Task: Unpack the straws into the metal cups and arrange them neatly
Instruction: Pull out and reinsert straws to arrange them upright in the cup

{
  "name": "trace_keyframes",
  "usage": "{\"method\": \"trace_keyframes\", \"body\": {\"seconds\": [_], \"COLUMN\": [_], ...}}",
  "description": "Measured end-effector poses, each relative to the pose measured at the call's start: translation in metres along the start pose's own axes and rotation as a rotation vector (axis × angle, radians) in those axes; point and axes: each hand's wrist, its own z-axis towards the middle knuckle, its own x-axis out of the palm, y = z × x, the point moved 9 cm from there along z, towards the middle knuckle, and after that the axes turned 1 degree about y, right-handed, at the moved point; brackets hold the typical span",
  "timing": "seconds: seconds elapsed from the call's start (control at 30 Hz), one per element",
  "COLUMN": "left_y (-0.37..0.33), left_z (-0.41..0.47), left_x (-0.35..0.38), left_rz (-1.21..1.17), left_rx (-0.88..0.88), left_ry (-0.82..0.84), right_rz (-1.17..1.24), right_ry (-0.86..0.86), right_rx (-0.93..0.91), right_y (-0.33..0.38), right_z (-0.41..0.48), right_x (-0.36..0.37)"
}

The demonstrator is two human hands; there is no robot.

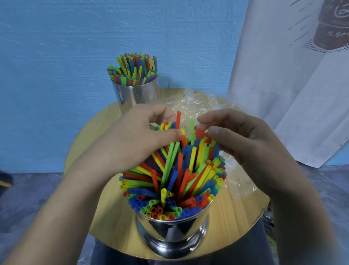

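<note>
Evidently tidying was the step: the left hand (140, 135) curled round a tuft of straws (172, 174) in the near metal cup (173, 230) at lower centre, while the right hand (247, 143), apart from it, cupped their tips; whether it pinched any I could not tell. The splayed straws wanted gathering upright, gently, like those filling the far metal cup (135, 93) at upper centre.

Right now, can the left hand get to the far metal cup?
Probably yes. The far metal cup stands just beyond the left hand on the round table, with nothing between them. The hand would first have to let go of the straws in the near metal cup.
</note>
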Motion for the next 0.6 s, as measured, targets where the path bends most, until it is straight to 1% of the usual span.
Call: {"method": "trace_keyframes", "body": {"seconds": [0.1,0.23,0.3,0.43,0.6], "left_y": [0.008,-0.002,-0.007,-0.007,-0.009], "left_z": [0.0,-0.002,-0.001,0.003,0.003], "left_x": [-0.002,0.007,0.011,0.011,0.005], "left_rz": [0.037,-0.005,0.001,0.004,0.051], "left_rx": [-0.032,-0.01,-0.005,-0.024,-0.01], "left_ry": [0.003,0.161,0.205,0.152,0.06], "right_rz": [-0.138,-0.181,-0.182,-0.18,-0.115], "right_ry": [0.014,0.06,0.062,0.06,0.056], "right_rx": [0.022,0.059,0.055,0.046,0.033], "right_y": [-0.003,-0.004,-0.003,-0.002,0.002], "right_z": [-0.001,-0.001,-0.001,0.0,0.003], "right_x": [0.001,0.008,0.009,0.009,0.008]}}
